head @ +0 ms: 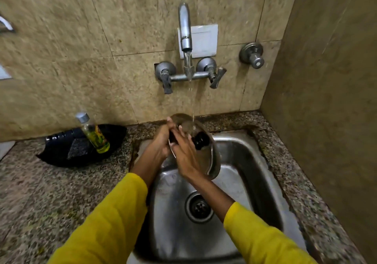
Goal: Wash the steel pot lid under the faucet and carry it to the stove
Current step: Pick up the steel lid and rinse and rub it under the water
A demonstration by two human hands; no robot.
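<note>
Fingers (172, 130): left hand (163, 139) grips lid (210, 157) rim; right hand (184, 153) flat, rubbing | water on lid above fingers | washing underway; carrying to stove left

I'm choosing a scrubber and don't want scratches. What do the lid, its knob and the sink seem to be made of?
The lid looks like polished steel: grey, with mirror-like reflections. Its knob is glossy black, probably plastic, though that's uncertain. The sink appears to be brushed stainless steel, dull grey with soft highlights.
</note>
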